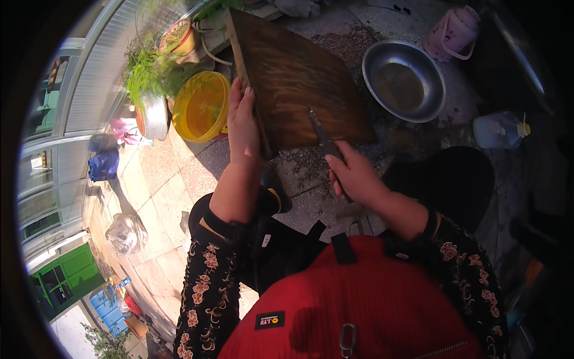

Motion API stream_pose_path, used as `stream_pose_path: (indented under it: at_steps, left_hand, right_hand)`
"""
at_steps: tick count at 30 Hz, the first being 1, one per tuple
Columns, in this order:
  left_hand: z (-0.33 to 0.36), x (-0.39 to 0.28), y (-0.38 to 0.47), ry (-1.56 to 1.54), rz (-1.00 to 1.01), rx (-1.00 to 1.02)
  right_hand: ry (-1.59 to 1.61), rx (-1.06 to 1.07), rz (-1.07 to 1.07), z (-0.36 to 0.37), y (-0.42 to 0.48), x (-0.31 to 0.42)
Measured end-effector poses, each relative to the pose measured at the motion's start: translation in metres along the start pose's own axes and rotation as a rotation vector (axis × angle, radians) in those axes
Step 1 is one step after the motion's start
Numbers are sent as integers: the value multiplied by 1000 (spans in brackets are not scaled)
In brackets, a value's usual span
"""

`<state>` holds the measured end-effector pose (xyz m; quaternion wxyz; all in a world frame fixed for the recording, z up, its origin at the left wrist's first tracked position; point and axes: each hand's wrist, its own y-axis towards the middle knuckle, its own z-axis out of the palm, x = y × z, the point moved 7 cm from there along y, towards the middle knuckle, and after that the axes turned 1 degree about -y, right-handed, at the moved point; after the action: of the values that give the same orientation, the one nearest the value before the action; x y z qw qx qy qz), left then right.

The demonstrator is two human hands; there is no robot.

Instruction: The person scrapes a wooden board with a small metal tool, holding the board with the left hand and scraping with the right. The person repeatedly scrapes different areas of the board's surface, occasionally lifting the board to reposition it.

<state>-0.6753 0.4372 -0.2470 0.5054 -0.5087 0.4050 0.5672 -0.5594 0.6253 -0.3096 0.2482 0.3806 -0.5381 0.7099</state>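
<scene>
My left hand (243, 121) grips the near left edge of a thick brown wooden board (305, 76), with the thumb on its edge. The board is tilted, and its broad face looks wet and streaked. In my right hand (354, 172) is a knife (323, 132) with a dark, stained blade, held by its handle. The blade points up and to the left, in front of the board's lower part; whether it touches the wood I cannot tell.
Right of the board stands a metal basin (403, 80) with some liquid. Beyond it are a pink thermos-like jug (452, 33) and a clear plastic bottle (497, 130) with a yellow cap. A yellow bucket (202, 107) and potted plants (152, 112) stand at the left on the tiled floor (166, 197).
</scene>
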Motion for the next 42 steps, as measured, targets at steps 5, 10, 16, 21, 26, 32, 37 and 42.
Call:
stream_pose_path:
  at_steps: [5, 10, 16, 21, 26, 32, 37, 42]
  left_hand:
    - [3, 4, -6, -42, -63, -40]
    - [9, -2, -4, -71, -38, -25]
    - [9, -6, -12, -8, -51, -43]
    - [13, -5, -6, -58, -28, 44]
    - [15, -2, -4, -218, -61, 30]
    - [21, -4, -8, -284, -108, 17]
    - [17, -7, -1, -62, -38, 54]
    - [13, -2, -1, -90, -59, 7]
  right_hand:
    - [-249, -84, -166, -4, -6, 22]
    - [-356, -106, -268, 9, -18, 43]
    - [-3, 133, -224, 32, -34, 59]
    - [345, 384, -108, 46, -38, 65]
    - [516, 336, -176, -12, -33, 81]
    - [58, -380, -187, -202, 24, 89]
    - [-258, -530, -259, -216, 52, 48]
    - [-465, -257, 120, -127, 94, -40]
